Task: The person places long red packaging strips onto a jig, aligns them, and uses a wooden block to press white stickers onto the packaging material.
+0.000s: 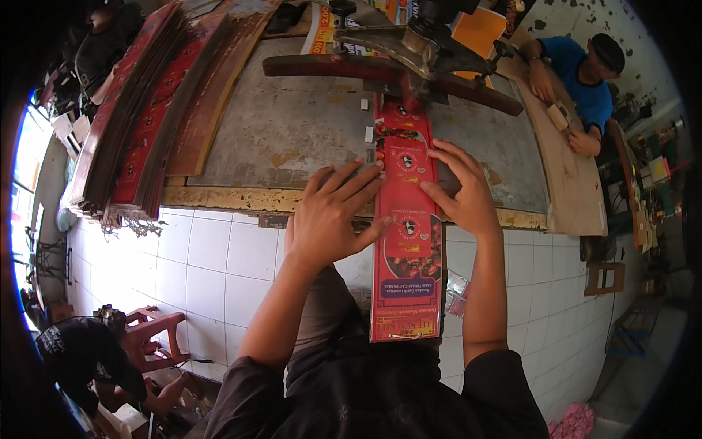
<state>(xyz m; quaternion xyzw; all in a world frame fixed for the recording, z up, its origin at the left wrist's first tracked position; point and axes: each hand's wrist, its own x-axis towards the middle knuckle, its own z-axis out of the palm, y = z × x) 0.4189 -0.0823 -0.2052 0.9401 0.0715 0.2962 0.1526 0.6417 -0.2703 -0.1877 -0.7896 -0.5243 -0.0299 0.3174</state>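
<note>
A stack of long red printed card strips (409,197) lies under the machine's crossbar and runs toward me past the table's front edge. Food pictures and round emblems cover its top sheet, and a metal staple or wire shows at the near end. Against the stack's left edge rest the outstretched fingers of my left hand (333,212). Along the right edge my right hand (462,186) is spread, its thumb on or beside the strip. Above the far end stands a heavy metal press (428,55) with a wide dark-red bar; its lower parts hide that end.
Tall piles of red printed strips (139,146) lie at the table's left. The worn metal tabletop (292,117) has a wooden front edge. A person in blue (585,88) works at the far right. Another crouches at lower left beside a red stool (153,340). Small white pieces (369,134) lie nearby.
</note>
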